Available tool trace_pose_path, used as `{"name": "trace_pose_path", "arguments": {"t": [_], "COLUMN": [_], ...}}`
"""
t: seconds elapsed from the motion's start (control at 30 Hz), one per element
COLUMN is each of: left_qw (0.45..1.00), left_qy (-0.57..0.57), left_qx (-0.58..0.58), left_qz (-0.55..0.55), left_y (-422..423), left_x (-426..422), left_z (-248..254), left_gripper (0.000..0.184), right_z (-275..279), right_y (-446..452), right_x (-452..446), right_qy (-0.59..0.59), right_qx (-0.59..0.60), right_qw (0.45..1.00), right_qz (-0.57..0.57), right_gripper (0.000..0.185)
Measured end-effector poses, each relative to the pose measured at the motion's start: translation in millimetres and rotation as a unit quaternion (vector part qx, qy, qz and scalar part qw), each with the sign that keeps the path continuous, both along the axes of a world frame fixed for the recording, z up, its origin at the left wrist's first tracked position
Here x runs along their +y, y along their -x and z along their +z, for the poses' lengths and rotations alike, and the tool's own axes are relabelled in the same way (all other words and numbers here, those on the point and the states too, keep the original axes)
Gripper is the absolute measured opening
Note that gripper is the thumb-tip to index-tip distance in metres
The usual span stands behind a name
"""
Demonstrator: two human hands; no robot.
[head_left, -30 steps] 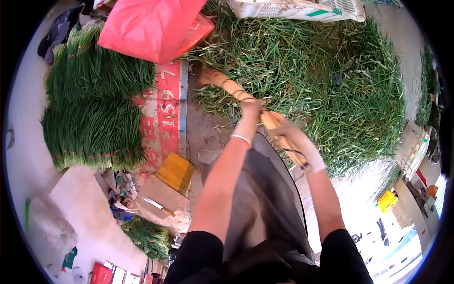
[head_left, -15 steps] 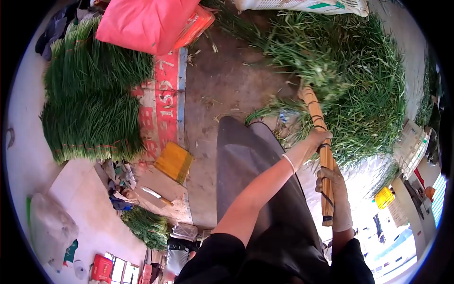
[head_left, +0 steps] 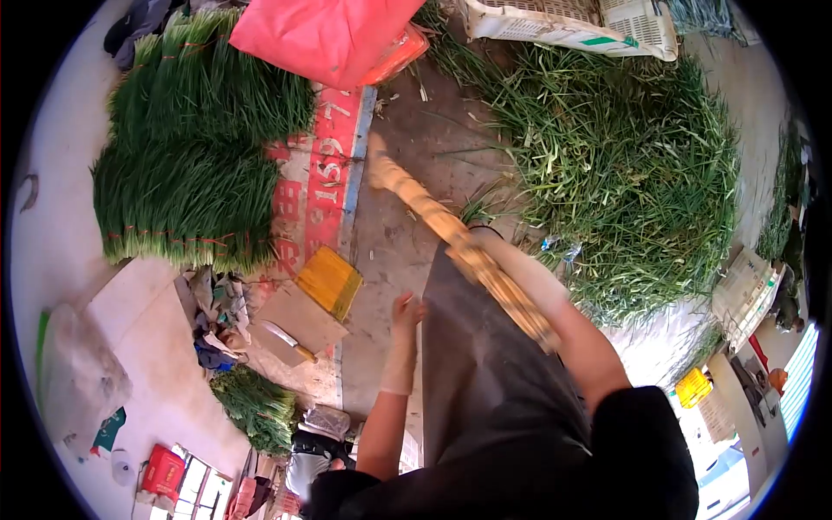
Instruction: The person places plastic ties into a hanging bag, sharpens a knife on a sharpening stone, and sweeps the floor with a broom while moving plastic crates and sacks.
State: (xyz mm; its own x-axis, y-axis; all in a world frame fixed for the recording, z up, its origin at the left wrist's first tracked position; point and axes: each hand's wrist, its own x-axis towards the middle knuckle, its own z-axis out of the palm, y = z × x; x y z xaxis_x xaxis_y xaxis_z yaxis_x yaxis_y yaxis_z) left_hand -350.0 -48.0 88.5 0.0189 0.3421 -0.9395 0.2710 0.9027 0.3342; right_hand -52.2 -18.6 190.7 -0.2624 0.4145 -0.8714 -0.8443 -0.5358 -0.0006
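Observation:
A broom of bundled pale stalks [head_left: 438, 218], bound with dark bands, slants across the floor in front of me, slightly blurred. My right hand [head_left: 487, 243] grips it around the middle, largely hidden behind the stalks. The broom's far end lies near the blue-edged red banner; its butt end is over my dark apron [head_left: 468, 373]. My left hand [head_left: 407, 311] is off the broom, left of the apron, fingers partly bent and apart with nothing visible in them. To the right spreads a heap of loose green leaves [head_left: 633, 173], with a few leaves near the broom.
Bundled green stalks [head_left: 186, 195] lie on the red banner [head_left: 325, 173] at left. A knife [head_left: 289, 340] rests on a cardboard piece near a yellow packet [head_left: 329, 282]. Above are a pink bag [head_left: 303, 39] and a white crate [head_left: 555, 29].
My left hand has let go of the broom and moved left. The right hand has swung the broom's far end leftward, away from the leaf heap toward the banner. The view has shifted slightly.

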Motion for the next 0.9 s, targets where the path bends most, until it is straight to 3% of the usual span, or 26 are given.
{"name": "trace_pose_path", "arguments": {"t": [0.07, 0.13, 0.2, 0.23, 0.3, 0.33, 0.4, 0.43, 0.5, 0.53, 0.6, 0.63, 0.7, 0.73, 0.77, 0.83, 0.9], "left_qw": [0.994, 0.989, 0.987, 0.984, 0.980, 0.980, 0.981, 0.978, 0.975, 0.975, 0.972, 0.970, 0.972, 0.971, 0.971, 0.973, 0.972], "left_qy": [0.040, 0.068, 0.079, 0.077, 0.081, 0.079, 0.070, 0.093, 0.135, 0.135, 0.137, 0.137, 0.129, 0.131, 0.139, 0.163, 0.161], "left_qx": [0.091, 0.117, 0.121, 0.144, 0.171, 0.178, 0.178, 0.174, 0.157, 0.156, 0.173, 0.177, 0.176, 0.178, 0.170, 0.147, 0.147], "left_qz": [0.052, 0.065, 0.073, 0.068, 0.063, 0.050, 0.043, 0.067, 0.084, 0.088, 0.083, 0.096, 0.087, 0.094, 0.090, 0.064, 0.086], "left_y": [28, 56, 83, 100, 134, 147, 172, 186, 216, 219, 223, 222, 218, 220, 223, 235, 243], "left_x": [-3, -15, -32, -42, -64, -74, -92, -104, -127, -133, -152, -162, -173, -182, -193, -211, -226], "left_z": [31, 51, 65, 68, 77, 81, 79, 77, 72, 74, 88, 97, 116, 121, 125, 130, 132], "left_gripper": [0.030, 0.028, 0.028, 0.028, 0.028, 0.027, 0.026, 0.026, 0.027, 0.027, 0.029, 0.029, 0.029, 0.029, 0.029, 0.035, 0.035], "right_z": [-24, -87, -173, -91, -134, -131, -128, -126, -79, -42, 13, 22, 32, 36, 38, 19, -60], "right_y": [10, 29, 9, -8, -28, -39, -79, -98, -106, -93, -51, -46, -36, -27, -14, 14, 50], "right_x": [49, 81, 94, 93, 46, 11, -44, -71, -86, -84, -71, -67, -61, -53, -38, -7, 24], "right_qy": [-0.053, -0.127, -0.199, -0.113, -0.195, -0.188, -0.100, -0.026, 0.099, 0.097, 0.154, 0.150, 0.159, 0.157, 0.087, -0.050, -0.179], "right_qx": [-0.040, -0.055, 0.167, -0.167, -0.446, -0.514, -0.261, -0.151, -0.083, -0.085, -0.280, -0.276, -0.268, -0.266, -0.287, -0.390, -0.577], "right_qw": [0.998, 0.988, 0.962, 0.979, 0.864, 0.825, 0.957, 0.967, 0.956, 0.957, 0.943, 0.946, 0.931, 0.930, 0.908, 0.809, 0.622], "right_qz": [-0.002, -0.063, -0.086, -0.013, 0.131, 0.141, -0.082, -0.202, -0.262, -0.258, -0.090, -0.077, 0.193, 0.200, 0.292, 0.436, 0.499], "right_gripper": [0.028, 0.025, 0.023, 0.020, 0.020, 0.025, 0.022, 0.022, 0.015, 0.015, 0.018, 0.018, 0.019, 0.019, 0.023, 0.029, 0.031]}}
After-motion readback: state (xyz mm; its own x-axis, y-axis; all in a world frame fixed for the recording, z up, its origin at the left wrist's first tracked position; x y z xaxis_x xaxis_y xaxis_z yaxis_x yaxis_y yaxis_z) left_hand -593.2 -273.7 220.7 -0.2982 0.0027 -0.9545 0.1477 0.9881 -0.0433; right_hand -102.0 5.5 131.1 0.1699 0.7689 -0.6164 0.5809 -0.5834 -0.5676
